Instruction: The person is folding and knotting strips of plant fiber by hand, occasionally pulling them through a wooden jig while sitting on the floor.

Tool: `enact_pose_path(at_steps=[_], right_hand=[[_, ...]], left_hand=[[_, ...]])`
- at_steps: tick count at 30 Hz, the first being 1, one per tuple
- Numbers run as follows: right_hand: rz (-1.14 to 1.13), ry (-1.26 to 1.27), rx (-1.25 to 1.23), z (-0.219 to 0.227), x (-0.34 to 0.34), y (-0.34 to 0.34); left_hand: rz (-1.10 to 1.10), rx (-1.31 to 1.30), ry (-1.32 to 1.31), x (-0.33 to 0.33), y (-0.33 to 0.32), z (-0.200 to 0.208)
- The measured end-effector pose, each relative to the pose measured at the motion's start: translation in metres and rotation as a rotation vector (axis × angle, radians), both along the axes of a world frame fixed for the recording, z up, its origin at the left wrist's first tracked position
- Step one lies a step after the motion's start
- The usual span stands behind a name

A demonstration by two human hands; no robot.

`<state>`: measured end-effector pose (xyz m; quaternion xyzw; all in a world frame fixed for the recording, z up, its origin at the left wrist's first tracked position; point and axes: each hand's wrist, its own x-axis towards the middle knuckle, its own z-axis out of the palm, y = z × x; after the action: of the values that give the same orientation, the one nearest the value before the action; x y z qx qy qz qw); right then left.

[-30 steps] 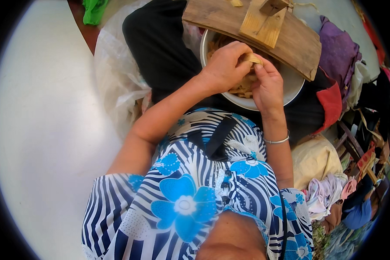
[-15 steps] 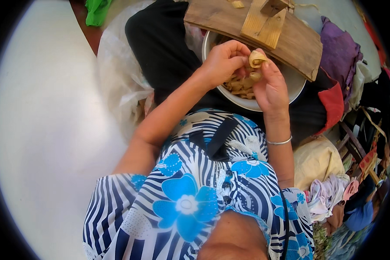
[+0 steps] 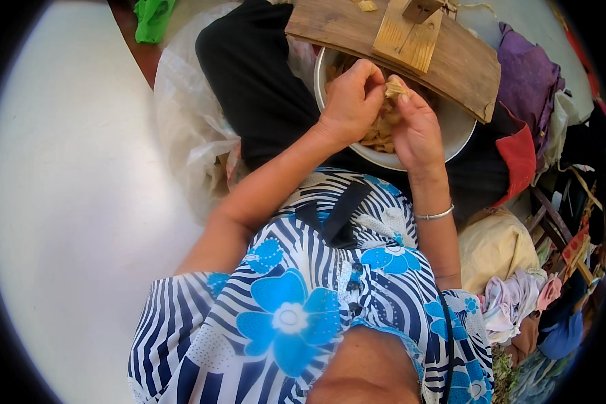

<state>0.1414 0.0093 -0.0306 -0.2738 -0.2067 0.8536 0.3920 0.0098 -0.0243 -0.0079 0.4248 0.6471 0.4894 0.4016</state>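
A pale tan, folded strip (image 3: pixel 394 89), perhaps dried leaf or shaving, is pinched between the thumb and fingers of my right hand (image 3: pixel 419 131). Just to its left, my left hand (image 3: pixel 354 102) is closed with its fingertips together beside the strip; whether they grip part of it is hidden. Both hands are over a silvery metal bowl (image 3: pixel 462 138) on my lap. Many similar tan pieces (image 3: pixel 380 140) lie inside it, partly covered by my hands.
Across the bowl's far side rests a brown wooden board (image 3: pixel 471 79) with a wooden block (image 3: pixel 408 42) fixed on it. Clear plastic sheeting (image 3: pixel 188 128) lies at left. Purple cloth (image 3: pixel 528 74), a tan sack (image 3: pixel 498 249) and piled rags (image 3: pixel 515 303) are at right.
The strip was a rounded curl and now looks flatter and folded. My left hand has turned, its back more toward me, and moved slightly right; my right hand stays nearly in place.
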Motion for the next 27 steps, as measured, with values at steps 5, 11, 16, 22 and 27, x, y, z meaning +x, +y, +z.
enact_pose_path(at_steps=[5, 11, 16, 22, 27], right_hand=[[-0.007, -0.188, 0.141, 0.006, 0.002, -0.003], [-0.015, -0.238, 0.239, -0.003, 0.014, 0.001], [-0.014, -0.125, 0.163, -0.008, 0.022, 0.007], [0.033, -0.222, 0.249, -0.017, 0.026, 0.015], [0.085, -0.274, 0.274, 0.011, 0.02, 0.016]], left_hand=[[-0.005, -0.009, 0.031, -0.006, -0.007, -0.001], [-0.116, 0.078, -0.061, -0.009, -0.01, -0.005], [-0.198, -0.137, -0.39, -0.009, -0.008, 0.002], [-0.308, -0.2, -0.425, -0.013, -0.004, 0.003], [-0.271, -0.223, -0.442, -0.01, 0.005, 0.006]])
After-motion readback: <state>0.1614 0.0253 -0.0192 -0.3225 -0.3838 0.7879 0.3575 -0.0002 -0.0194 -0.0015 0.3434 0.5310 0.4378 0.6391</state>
